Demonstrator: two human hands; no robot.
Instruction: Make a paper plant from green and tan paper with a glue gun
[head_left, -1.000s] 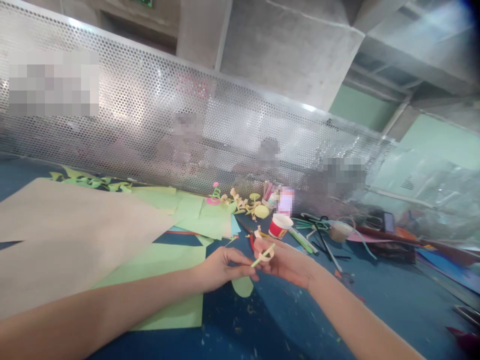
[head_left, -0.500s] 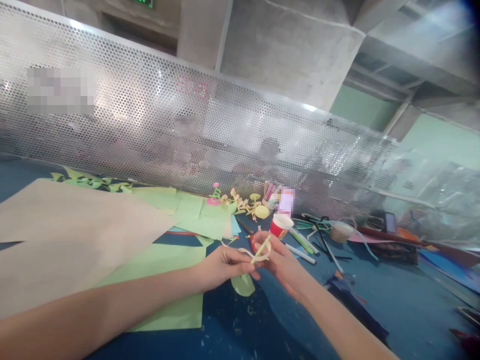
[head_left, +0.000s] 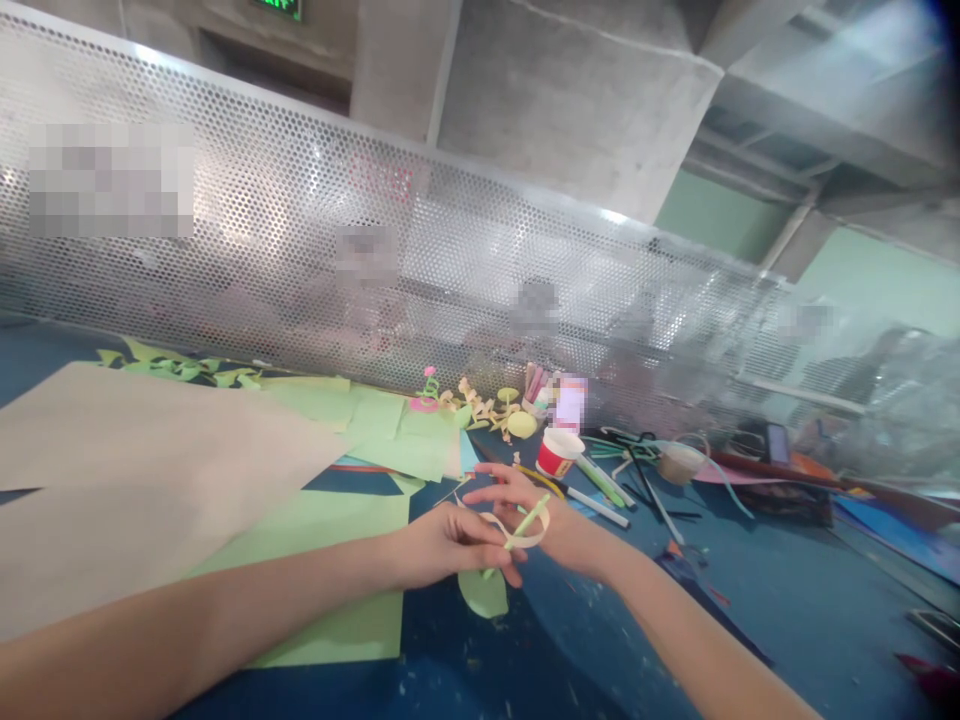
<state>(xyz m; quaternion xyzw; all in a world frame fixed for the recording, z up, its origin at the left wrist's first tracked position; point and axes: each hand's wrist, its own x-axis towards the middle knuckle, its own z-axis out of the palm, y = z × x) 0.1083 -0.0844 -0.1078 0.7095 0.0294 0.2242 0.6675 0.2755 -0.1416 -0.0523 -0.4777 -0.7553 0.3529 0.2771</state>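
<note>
My left hand (head_left: 450, 545) pinches a thin green paper stem (head_left: 534, 517) between thumb and fingers. A pale cream paper strip (head_left: 545, 530) curls around the stem in a loop. Below the fingers hangs a rounded light green paper piece (head_left: 484, 595), seemingly part of the same paper craft. Just behind it, my right hand (head_left: 559, 530) stretches its fingers to the left over the table, apart from one another. Part of the right hand is hidden by the left hand and the strip. A red-and-white paper cup (head_left: 559, 455) stands beyond the right hand.
Large beige sheets (head_left: 165, 450) and green paper (head_left: 352, 610) cover the left side. Small paper flowers (head_left: 425, 395) and cut pieces stand along the back. Markers (head_left: 598, 507) lie right of the cup. A perforated metal screen (head_left: 465, 260) borders the table's far edge.
My right hand has let go of the paper strip and stem, and its fingers have stretched out to the left. The left hand keeps its hold, slightly lower in view.
</note>
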